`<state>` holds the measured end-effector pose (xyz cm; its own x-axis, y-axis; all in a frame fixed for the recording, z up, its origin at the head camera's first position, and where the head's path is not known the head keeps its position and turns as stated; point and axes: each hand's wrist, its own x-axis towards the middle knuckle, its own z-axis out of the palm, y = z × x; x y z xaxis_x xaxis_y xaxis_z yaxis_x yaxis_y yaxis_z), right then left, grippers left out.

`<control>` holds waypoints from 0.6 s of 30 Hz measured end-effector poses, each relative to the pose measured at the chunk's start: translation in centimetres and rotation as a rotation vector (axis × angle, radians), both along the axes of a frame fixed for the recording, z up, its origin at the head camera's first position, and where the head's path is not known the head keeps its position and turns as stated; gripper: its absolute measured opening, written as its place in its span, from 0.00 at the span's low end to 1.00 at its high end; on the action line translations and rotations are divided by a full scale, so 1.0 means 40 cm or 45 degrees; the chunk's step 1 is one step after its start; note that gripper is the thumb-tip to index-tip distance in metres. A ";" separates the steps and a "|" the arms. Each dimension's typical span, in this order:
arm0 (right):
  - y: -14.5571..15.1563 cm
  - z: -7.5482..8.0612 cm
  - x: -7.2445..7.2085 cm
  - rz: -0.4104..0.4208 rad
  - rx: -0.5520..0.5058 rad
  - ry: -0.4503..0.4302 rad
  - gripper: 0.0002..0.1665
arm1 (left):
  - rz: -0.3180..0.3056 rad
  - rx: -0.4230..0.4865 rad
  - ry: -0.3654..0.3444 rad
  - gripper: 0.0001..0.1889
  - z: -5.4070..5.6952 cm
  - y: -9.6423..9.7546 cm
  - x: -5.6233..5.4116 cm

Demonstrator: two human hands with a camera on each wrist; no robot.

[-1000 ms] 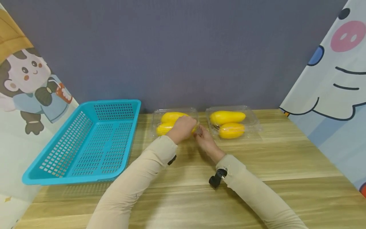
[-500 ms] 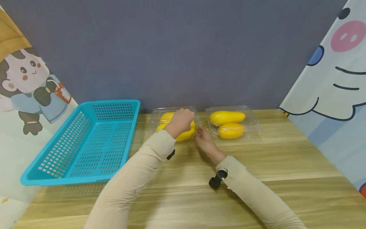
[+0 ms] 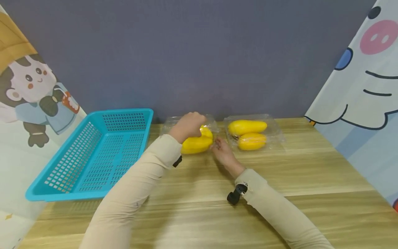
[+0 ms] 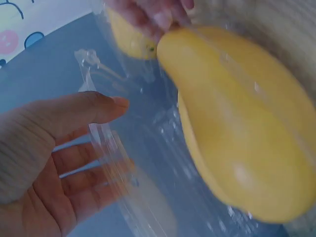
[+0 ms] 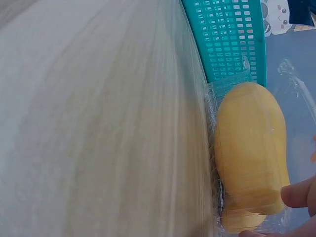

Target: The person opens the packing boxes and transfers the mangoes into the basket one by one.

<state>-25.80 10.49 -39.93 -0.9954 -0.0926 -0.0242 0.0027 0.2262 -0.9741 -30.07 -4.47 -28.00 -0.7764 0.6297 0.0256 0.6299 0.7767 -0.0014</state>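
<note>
Two yellow mangoes (image 4: 237, 128) lie in a clear plastic clamshell box (image 5: 211, 128) at the back middle of the table, its lid raised. My left hand (image 3: 188, 127) is over the box and holds the raised lid (image 4: 111, 153), thumb on one face and fingers behind it. It hides part of the mangoes in the head view. My right hand (image 3: 226, 155) pinches the box at its right front corner, fingertips (image 5: 296, 195) right beside a mango's end.
A second clear box (image 3: 275, 133) with two more mangoes (image 3: 247, 128) stands to the right. On the left sits a turquoise plastic basket (image 3: 144, 138). A grey panel (image 3: 199, 58) rises behind the wooden table (image 3: 199, 214).
My left hand has moved up and to the left from the box's right front, swinging the lid open and uncovering the front mango. The right hand stays at the corner.
</note>
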 end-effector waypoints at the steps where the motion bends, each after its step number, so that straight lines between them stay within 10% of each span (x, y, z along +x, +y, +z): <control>1: -0.001 -0.001 0.000 -0.002 0.006 -0.005 0.37 | -0.007 0.005 -0.017 0.18 0.005 -0.006 -0.003; 8: -0.006 -0.004 0.004 -0.020 -0.009 0.013 0.37 | -0.009 0.057 -0.131 0.24 0.033 -0.041 -0.019; 18: -0.007 0.002 0.003 -0.027 0.008 0.017 0.38 | 0.119 0.258 -0.048 0.19 0.075 -0.068 -0.041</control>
